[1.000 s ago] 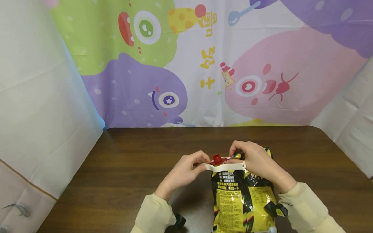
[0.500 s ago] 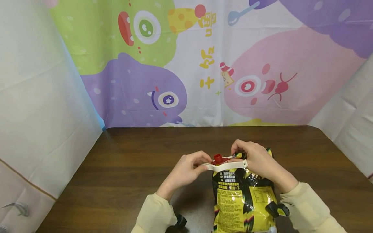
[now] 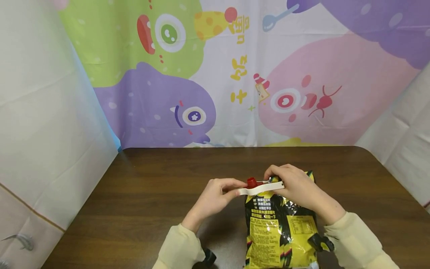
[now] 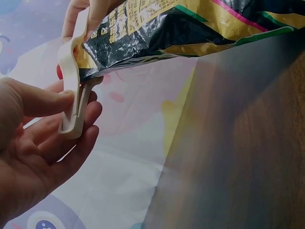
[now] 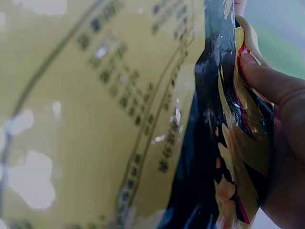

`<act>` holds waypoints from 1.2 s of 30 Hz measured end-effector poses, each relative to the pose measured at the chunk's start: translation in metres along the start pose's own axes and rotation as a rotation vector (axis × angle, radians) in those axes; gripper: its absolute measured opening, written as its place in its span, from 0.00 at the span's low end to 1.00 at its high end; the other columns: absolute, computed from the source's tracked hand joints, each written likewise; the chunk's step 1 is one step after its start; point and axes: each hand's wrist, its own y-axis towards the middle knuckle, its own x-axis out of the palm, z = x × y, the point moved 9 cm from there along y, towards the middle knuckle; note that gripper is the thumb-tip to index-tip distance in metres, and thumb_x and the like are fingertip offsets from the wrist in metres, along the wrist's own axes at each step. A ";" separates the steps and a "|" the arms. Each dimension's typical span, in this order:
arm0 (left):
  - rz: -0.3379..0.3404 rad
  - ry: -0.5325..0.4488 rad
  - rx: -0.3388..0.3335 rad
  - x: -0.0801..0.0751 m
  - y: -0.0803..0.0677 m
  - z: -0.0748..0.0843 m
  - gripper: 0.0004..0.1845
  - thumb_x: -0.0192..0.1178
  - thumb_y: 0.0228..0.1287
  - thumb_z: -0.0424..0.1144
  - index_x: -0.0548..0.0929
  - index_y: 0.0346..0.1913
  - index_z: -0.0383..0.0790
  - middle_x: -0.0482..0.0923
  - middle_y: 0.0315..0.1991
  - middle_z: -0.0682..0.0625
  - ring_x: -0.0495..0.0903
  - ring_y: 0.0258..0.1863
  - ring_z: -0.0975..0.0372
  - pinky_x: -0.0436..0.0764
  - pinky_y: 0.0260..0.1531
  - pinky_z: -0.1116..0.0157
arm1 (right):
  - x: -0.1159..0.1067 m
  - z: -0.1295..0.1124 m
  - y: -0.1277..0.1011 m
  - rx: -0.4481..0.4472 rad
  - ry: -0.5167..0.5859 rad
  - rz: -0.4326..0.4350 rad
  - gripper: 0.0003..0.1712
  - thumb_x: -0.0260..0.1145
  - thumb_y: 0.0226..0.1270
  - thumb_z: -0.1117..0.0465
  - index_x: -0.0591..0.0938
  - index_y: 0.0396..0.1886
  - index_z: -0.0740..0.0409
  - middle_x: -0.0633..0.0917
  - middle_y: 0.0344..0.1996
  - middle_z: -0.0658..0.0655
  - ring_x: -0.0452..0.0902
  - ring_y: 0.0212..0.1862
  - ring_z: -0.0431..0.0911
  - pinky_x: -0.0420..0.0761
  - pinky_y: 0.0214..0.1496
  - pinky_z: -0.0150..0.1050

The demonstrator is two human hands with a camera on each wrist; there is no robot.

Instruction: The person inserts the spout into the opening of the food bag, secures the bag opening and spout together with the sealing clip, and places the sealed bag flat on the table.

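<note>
- Your left hand (image 3: 215,196) pinches the free end of the white bag clip (image 3: 261,189); the left wrist view shows your thumb on top of the clip (image 4: 72,98) and your fingers (image 4: 71,138) underneath it.
- The clip runs sideways across the top of the yellow-and-black snack bag (image 3: 280,231), with its two arms either side of the folded bag mouth (image 4: 124,47).
- There's a red knob (image 3: 251,182) sitting at the clip, right between your hands.
- Your right hand (image 3: 295,186) grips the top of the bag and the other end of the clip. In the right wrist view your fingers (image 5: 267,81) are curled over the crumpled foil edge (image 5: 228,143).
- The bag lies printed side up on the dark wooden table (image 3: 151,186), near the front edge, its top end lifted a bit off the wood in your hands.
- Behind the table hangs a cartoon monster backdrop (image 3: 188,93), with plain white sheets (image 3: 40,112) at the sides.
</note>
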 end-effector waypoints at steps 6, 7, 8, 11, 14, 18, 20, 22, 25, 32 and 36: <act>0.030 -0.002 -0.010 -0.001 0.001 -0.002 0.10 0.61 0.57 0.33 0.85 0.42 0.46 0.84 0.38 0.53 0.79 0.33 0.69 0.76 0.29 0.71 | 0.000 0.000 -0.001 -0.007 0.006 -0.019 0.16 0.72 0.48 0.57 0.76 0.36 0.45 0.80 0.27 0.40 0.75 0.42 0.50 0.74 0.43 0.50; 0.035 0.000 -0.008 -0.001 0.001 -0.002 0.11 0.61 0.57 0.32 0.85 0.42 0.46 0.84 0.38 0.52 0.79 0.32 0.68 0.76 0.29 0.71 | -0.001 0.000 -0.001 -0.012 0.009 -0.019 0.16 0.72 0.48 0.55 0.76 0.36 0.44 0.80 0.27 0.39 0.75 0.42 0.50 0.74 0.44 0.50; 0.042 0.004 -0.006 -0.002 0.001 -0.002 0.11 0.61 0.57 0.32 0.86 0.42 0.46 0.84 0.38 0.52 0.79 0.32 0.68 0.76 0.29 0.72 | -0.001 0.000 -0.001 -0.016 0.012 -0.021 0.16 0.72 0.48 0.53 0.76 0.37 0.44 0.79 0.27 0.39 0.74 0.42 0.50 0.74 0.44 0.50; 0.055 0.015 0.002 -0.002 0.001 -0.001 0.11 0.61 0.56 0.30 0.86 0.42 0.45 0.84 0.38 0.51 0.78 0.31 0.67 0.75 0.28 0.72 | -0.001 0.001 -0.002 -0.017 0.023 -0.022 0.19 0.70 0.48 0.45 0.76 0.38 0.43 0.79 0.26 0.38 0.74 0.43 0.48 0.73 0.44 0.49; 0.060 0.011 0.007 -0.003 0.001 0.000 0.12 0.61 0.56 0.29 0.86 0.42 0.45 0.84 0.37 0.50 0.78 0.31 0.67 0.75 0.27 0.72 | -0.001 0.003 -0.003 -0.006 0.034 -0.022 0.23 0.66 0.49 0.38 0.77 0.42 0.43 0.80 0.30 0.39 0.73 0.45 0.48 0.73 0.46 0.49; 0.065 0.005 0.008 -0.004 0.000 0.001 0.12 0.60 0.56 0.29 0.85 0.42 0.43 0.84 0.38 0.50 0.79 0.33 0.67 0.76 0.29 0.72 | -0.005 0.007 -0.005 0.022 0.047 -0.004 0.26 0.63 0.52 0.38 0.78 0.46 0.46 0.82 0.39 0.44 0.73 0.48 0.48 0.71 0.50 0.50; 0.071 0.006 0.002 -0.005 0.000 0.000 0.12 0.60 0.57 0.29 0.85 0.43 0.43 0.84 0.39 0.50 0.80 0.34 0.67 0.76 0.29 0.72 | -0.006 0.009 -0.006 0.039 0.039 0.001 0.25 0.62 0.55 0.38 0.78 0.47 0.48 0.82 0.41 0.46 0.74 0.47 0.48 0.70 0.51 0.51; 0.076 0.009 -0.002 -0.005 0.001 0.000 0.12 0.60 0.57 0.29 0.85 0.43 0.43 0.84 0.39 0.49 0.80 0.34 0.67 0.76 0.29 0.72 | -0.005 0.011 -0.006 0.056 0.012 -0.005 0.25 0.59 0.57 0.38 0.78 0.47 0.49 0.82 0.42 0.48 0.75 0.46 0.48 0.69 0.53 0.52; 0.078 -0.001 -0.017 -0.005 0.001 0.000 0.12 0.60 0.57 0.30 0.85 0.43 0.43 0.84 0.39 0.50 0.79 0.32 0.68 0.76 0.27 0.72 | -0.004 0.015 -0.006 0.077 -0.037 -0.018 0.25 0.57 0.59 0.38 0.79 0.45 0.51 0.83 0.39 0.48 0.77 0.44 0.48 0.69 0.52 0.52; 0.081 -0.016 -0.036 -0.004 0.001 -0.003 0.12 0.60 0.57 0.30 0.85 0.43 0.45 0.84 0.39 0.50 0.77 0.30 0.68 0.75 0.26 0.72 | 0.000 0.019 -0.004 0.095 -0.022 -0.036 0.22 0.57 0.59 0.39 0.80 0.41 0.50 0.80 0.29 0.40 0.73 0.31 0.39 0.72 0.38 0.41; 0.081 -0.026 -0.036 -0.002 0.001 -0.005 0.11 0.61 0.57 0.31 0.85 0.43 0.45 0.84 0.39 0.50 0.79 0.32 0.67 0.76 0.28 0.72 | 0.002 0.019 -0.004 0.117 0.070 -0.067 0.22 0.56 0.60 0.39 0.80 0.43 0.48 0.77 0.23 0.38 0.67 0.23 0.35 0.67 0.28 0.33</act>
